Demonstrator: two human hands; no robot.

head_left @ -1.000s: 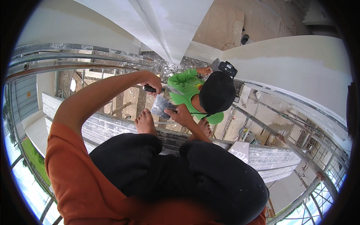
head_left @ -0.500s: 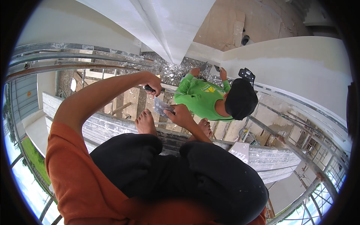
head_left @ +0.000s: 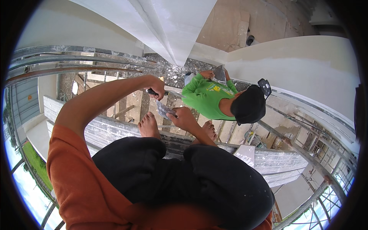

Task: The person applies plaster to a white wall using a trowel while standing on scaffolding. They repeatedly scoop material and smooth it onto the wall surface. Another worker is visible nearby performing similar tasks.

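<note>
My left hand (head_left: 156, 87) is closed around the dark handle of a putty knife (head_left: 175, 94), its thin metal blade pointing right toward the co-worker's green shirt. Just below, my right hand (head_left: 184, 119) grips a broad putty knife (head_left: 164, 109) with a grey, smeared blade; its handle is mostly hidden by my fingers. The two tools are close together in front of my knees, above my bare feet. Whether the blades touch I cannot tell.
A co-worker in a green shirt (head_left: 209, 96) and black cap stands below, holding a broad blade (head_left: 220, 73). I squat on a scaffold plank (head_left: 103, 130). Metal pipes (head_left: 76, 58) run at left, a scaffold pole (head_left: 303, 151) at right. A white wall corner (head_left: 172, 34) rises ahead.
The co-worker's hands and tools have come together, and the capped head has shifted slightly right. My hands have barely moved; the blade in my right hand has tilted a little.
</note>
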